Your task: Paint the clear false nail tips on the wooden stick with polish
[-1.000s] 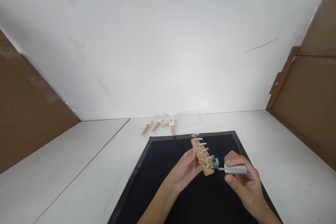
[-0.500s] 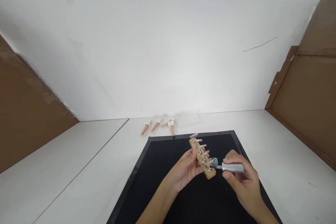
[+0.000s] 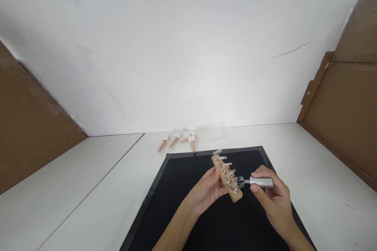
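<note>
The left hand (image 3: 208, 193) holds a wooden nail-tip stand (image 3: 226, 176) slanting down rightward; the right hand (image 3: 276, 200) pinches a silver-handled brush (image 3: 260, 182) pointing left.

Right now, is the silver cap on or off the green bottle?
Off: the right hand holds the silver cap apart from the green bottle, a thin stem showing between them.

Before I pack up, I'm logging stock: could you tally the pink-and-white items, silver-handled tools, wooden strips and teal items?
Pink-and-white items: 4
Silver-handled tool: 1
Wooden strip: 1
Teal item: 1
Total: 7
</note>
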A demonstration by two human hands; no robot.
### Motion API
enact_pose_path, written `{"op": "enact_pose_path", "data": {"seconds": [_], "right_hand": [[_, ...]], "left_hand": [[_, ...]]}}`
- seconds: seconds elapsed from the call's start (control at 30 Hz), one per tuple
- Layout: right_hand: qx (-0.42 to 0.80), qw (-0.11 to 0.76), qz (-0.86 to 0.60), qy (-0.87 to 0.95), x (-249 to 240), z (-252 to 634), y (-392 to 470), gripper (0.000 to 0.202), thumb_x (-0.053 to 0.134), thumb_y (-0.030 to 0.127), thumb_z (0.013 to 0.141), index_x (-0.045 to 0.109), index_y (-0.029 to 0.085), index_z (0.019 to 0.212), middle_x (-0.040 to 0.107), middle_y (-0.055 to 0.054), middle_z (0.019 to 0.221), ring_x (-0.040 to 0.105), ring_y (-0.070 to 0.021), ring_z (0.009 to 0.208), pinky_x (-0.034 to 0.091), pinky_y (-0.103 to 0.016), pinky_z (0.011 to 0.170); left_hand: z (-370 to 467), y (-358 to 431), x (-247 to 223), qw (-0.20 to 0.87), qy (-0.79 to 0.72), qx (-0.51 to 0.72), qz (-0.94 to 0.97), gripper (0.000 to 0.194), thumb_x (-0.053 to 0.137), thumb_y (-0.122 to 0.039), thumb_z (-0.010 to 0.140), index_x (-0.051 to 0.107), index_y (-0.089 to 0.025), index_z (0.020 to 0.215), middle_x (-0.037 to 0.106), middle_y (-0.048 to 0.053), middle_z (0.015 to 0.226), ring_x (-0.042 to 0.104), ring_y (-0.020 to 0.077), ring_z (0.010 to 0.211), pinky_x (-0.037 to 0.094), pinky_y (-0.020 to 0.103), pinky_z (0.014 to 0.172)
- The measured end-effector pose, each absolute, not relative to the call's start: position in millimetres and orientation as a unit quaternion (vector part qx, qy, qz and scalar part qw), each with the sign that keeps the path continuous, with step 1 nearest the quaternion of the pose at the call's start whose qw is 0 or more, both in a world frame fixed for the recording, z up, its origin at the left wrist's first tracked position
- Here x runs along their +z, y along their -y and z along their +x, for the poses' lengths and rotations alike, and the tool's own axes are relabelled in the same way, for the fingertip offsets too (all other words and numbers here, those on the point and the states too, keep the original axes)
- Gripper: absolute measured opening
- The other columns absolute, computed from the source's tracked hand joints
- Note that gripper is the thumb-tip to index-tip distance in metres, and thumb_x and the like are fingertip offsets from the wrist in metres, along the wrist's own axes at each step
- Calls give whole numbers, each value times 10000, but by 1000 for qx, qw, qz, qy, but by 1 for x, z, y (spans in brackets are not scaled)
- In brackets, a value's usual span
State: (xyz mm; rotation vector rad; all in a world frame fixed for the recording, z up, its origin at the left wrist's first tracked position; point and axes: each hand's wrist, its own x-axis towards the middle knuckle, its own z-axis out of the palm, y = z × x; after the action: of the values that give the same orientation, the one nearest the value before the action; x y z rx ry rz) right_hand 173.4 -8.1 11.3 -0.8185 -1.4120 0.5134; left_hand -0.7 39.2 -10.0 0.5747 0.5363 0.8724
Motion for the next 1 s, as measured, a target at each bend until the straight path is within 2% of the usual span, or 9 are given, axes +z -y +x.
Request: {"op": "enact_pose_path", "data": {"seconds": [0.43,0.6,0.73,1.0], "right_hand": [[196,690,-421,556,14,174,6,90,664,299,768,649,211,768,608,-17,670,566,-150,556,481,-223,486],[223,676,-381,590,15,174,9,14,653,230,773,648,228,786,600,-1,675,563,-130,564,477,-189,500],[228,660,-382,606,14,175,9,74,646,173,759,645,239,793,588,13,663,545,-118,545,469,-177,497],[238,686,-420,545,11,176,5,54,657,190,736,660,238,763,606,12,672,551,-116,562,463,-164,504]], "left_hand": [[-6,-40,-15,831,-251,410,278,244,623,-308,757,631,-131,926,667,66,858,637,154,815,482,291,760],[-4,-38,-9,834,-251,408,276,265,678,-320,699,647,-129,881,678,56,827,651,160,782,493,280,720],[-2,-38,-8,831,-256,415,268,277,698,-326,673,657,-132,868,685,50,803,653,148,775,499,259,704],[-3,-37,-8,828,-273,417,259,312,737,-337,619,661,-133,843,685,41,781,652,141,767,506,254,695]]}}
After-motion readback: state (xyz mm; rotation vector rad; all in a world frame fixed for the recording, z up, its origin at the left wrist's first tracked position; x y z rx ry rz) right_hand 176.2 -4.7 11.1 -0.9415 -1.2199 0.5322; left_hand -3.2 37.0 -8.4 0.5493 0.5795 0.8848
